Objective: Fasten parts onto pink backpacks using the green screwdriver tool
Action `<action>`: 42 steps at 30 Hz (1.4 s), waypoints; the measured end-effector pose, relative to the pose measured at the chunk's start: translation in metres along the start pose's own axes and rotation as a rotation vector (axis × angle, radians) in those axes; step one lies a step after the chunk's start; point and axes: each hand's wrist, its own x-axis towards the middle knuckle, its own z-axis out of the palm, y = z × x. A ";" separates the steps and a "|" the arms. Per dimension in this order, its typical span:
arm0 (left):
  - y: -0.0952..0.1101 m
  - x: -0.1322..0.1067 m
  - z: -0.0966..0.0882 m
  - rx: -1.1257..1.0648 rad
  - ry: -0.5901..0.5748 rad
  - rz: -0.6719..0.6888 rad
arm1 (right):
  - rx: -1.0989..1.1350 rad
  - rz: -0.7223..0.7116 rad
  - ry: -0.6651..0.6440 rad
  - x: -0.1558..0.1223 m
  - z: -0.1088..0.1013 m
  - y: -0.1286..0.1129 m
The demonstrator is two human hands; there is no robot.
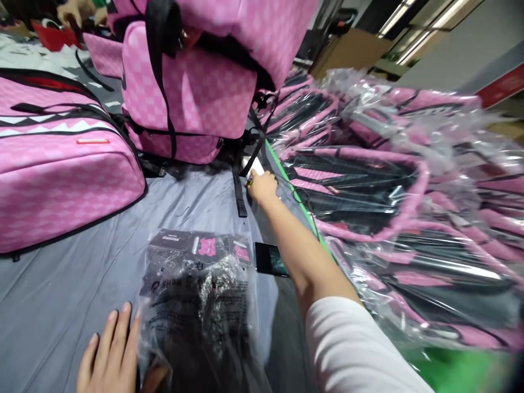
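My left hand point(110, 349) lies flat on the grey cloth with its fingers apart, beside a clear plastic bag point(196, 305). Dark contents and a printed card with pink bear shapes show through the bag. My right hand point(263, 186) is stretched forward, its fingers closed on the near end of a small white object point(254, 165). Black straps partly cover that object, so its kind is unclear. Just beyond it stands a pink checked backpack point(204, 103) with dangling black straps. A black phone point(270, 258) lies under my right forearm.
Another pink backpack point(69, 185) with a white zigzag trim lies at left on the grey cloth point(49, 305). Plastic-wrapped pink backpacks point(360, 185) are piled along the right, past the green table edge point(303, 210). Another person's hands point(77, 12) show at the far left.
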 end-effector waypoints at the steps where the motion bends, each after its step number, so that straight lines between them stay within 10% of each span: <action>1: 0.000 0.001 -0.002 -0.004 -0.003 0.022 | -0.024 0.007 -0.019 -0.023 0.000 -0.003; 9: 0.009 0.013 -0.023 -0.045 0.039 0.045 | -0.019 -0.040 -0.173 -0.138 -0.031 0.018; 30: 0.010 0.014 -0.029 -0.051 -0.012 -0.004 | 0.103 0.284 -0.327 -0.139 -0.032 0.044; 42: 0.011 0.013 -0.025 -0.022 0.042 0.035 | 0.006 0.085 -0.142 -0.090 -0.044 0.051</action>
